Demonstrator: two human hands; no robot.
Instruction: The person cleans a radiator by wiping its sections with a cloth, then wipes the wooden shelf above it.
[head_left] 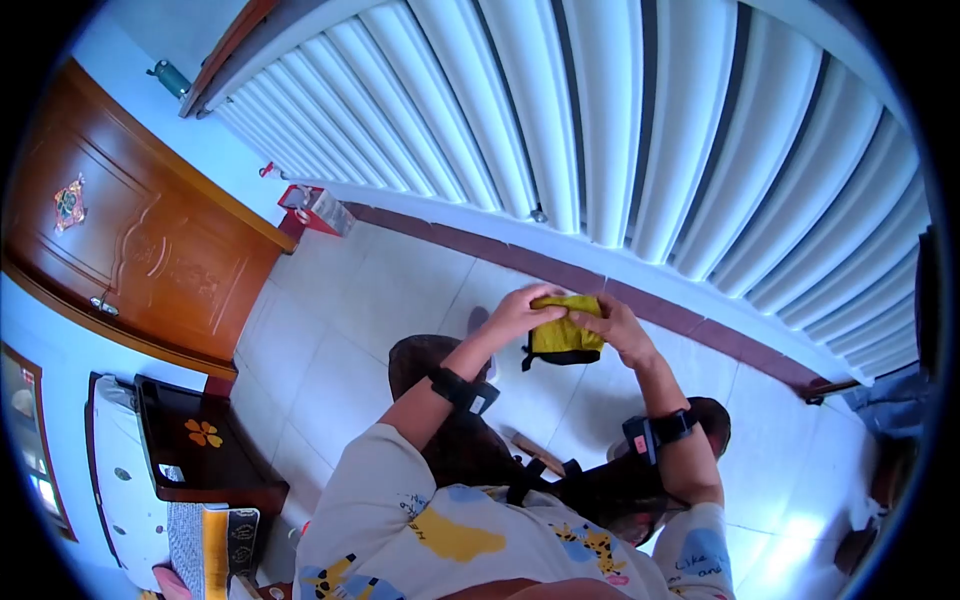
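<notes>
Out in front of my knees I hold a small yellow fabric piece with a black lower edge (562,338), perhaps a pouch or a folded cloth; its exact kind is unclear. My left hand (523,310) grips its upper left edge, thumb against the near face. On the upper right side, my right hand (618,328) pinches the fabric, fingers partly behind it. A short dark tail hangs at the fabric's lower left corner. Both forearms wear black straps with small devices, the left device (465,390) and the right device (650,435).
A white slatted railing (610,120) runs along the far side above tiled floor (390,280). A red box (315,210) stands by the wooden door (150,215). Left of me is a dark table (200,470). A wooden strip (538,452) shows between my legs.
</notes>
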